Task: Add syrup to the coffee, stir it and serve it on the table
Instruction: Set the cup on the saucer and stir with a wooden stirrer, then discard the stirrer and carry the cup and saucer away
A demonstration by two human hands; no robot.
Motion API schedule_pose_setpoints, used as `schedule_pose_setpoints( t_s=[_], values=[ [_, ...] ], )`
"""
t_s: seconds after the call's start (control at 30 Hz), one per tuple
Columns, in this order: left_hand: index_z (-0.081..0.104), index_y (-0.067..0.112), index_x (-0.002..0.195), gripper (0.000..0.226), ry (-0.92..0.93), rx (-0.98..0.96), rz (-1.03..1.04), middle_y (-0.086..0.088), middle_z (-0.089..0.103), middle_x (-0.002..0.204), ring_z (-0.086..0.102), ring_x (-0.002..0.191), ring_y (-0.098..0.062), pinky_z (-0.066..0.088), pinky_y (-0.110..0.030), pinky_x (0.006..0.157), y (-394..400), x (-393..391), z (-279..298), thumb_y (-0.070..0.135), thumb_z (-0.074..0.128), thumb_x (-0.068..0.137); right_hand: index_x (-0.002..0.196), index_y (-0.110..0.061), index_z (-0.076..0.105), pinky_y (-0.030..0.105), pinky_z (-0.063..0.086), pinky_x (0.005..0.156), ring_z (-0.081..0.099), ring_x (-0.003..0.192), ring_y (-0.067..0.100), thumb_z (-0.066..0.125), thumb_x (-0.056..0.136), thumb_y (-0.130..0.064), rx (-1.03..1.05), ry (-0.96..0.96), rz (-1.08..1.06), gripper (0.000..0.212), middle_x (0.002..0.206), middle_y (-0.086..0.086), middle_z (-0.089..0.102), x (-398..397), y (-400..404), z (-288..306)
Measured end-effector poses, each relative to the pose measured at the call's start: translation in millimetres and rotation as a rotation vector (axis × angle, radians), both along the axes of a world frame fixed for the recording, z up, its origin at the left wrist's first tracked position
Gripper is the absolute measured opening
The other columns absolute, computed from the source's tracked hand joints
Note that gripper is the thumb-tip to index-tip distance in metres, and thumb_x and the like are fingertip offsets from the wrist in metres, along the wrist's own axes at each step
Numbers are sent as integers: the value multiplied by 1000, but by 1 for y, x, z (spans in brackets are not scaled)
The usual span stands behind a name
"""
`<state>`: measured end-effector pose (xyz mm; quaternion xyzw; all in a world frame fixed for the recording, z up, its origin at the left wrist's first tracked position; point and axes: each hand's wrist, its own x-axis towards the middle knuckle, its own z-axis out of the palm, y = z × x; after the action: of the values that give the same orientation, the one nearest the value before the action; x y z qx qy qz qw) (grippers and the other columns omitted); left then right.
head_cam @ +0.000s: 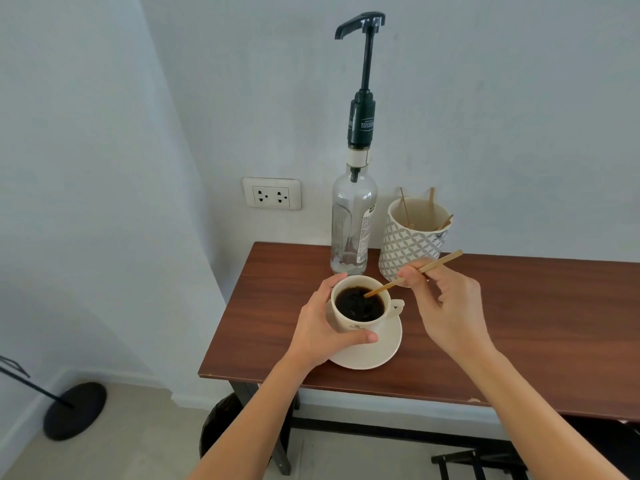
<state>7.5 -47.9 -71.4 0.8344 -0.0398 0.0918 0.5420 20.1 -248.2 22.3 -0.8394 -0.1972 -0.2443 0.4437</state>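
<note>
I'm watching the left hand (320, 327) wrapping the cup (360, 306) on its saucer (381, 351) while the right hand (446, 306) is pinching the stirrer (415, 273), tip in the coffee; ceramic's fragile and full, so I'm favoring lifting by the saucer.

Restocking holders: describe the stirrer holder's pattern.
White stirrer holder with grey interlocking-circle pattern, seen in the head view.

Pale blue-grey walls (104, 133) meeting in a corner at left, white double socket (272, 193) mid-frame, brown wooden table (519, 323) at right, beige floor (138, 427) lower left.
</note>
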Motion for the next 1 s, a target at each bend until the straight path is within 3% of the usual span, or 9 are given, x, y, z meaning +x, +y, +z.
schedule_pose_setpoints(
  t_s=[0.1,0.23,0.33,0.43,0.5,0.6,0.77,0.9,1.0],
  values=[
    [42,58,127,93,10,15,7,26,61,130,54,127,7,42,-7,101,0,-2,4,38,99,56,92,-15,74,45,56,64,69,75,21,49,92,-40,57,10,-22,35,80,-11,70,0,-2,0],
    [41,47,137,101,24,-13,6,20,64,131,57,129,0,47,-29,111,-2,-4,8,43,98,53,92,-14,73,48,56,61,69,72,23,50,93,-38,65,55,-52,33,81,-2,74,2,-5,-3],
    [37,46,141,108,47,-15,10,17,64,133,56,132,-5,46,-38,114,-4,-4,10,48,96,50,89,-18,72,37,55,68,69,73,11,54,97,-31,100,166,-95,23,78,-6,73,7,-9,-4],
    [29,40,151,123,71,-15,-20,17,49,150,42,144,-5,35,-40,122,0,-7,16,42,100,51,80,-20,70,23,47,70,65,61,-1,56,98,-24,416,373,-129,23,74,-5,72,14,-14,-1],
    [23,35,156,125,79,-11,-41,16,34,161,31,148,-1,27,-28,121,10,-12,26,37,99,57,76,-17,69,21,42,63,60,56,0,57,97,-21,626,515,-127,24,74,1,69,18,-17,6],
    [28,32,157,106,-11,-38,60,16,33,162,31,147,3,25,-10,111,42,-21,44,48,88,71,78,-14,66,24,39,62,56,63,10,55,98,-20,820,625,-70,23,76,5,67,16,-9,20],
    [46,21,146,58,-146,-233,454,8,51,148,45,140,-4,36,-33,116,153,-29,51,39,65,94,84,-14,68,25,43,66,58,67,11,54,98,-20,877,627,22,21,76,3,66,-6,63,40],
    [46,19,146,47,-41,-114,595,2,52,149,48,138,-13,39,-40,117,266,-37,16,34,57,103,82,-14,69,17,48,60,61,64,7,54,99,-24,840,608,37,24,69,0,71,-32,164,20],
    [40,15,151,50,79,67,573,-5,43,155,43,144,-22,35,-33,115,337,-39,-19,34,49,106,84,-13,72,24,51,66,64,69,11,57,97,-23,766,594,-9,22,77,6,74,-55,242,-10]
  ],
)
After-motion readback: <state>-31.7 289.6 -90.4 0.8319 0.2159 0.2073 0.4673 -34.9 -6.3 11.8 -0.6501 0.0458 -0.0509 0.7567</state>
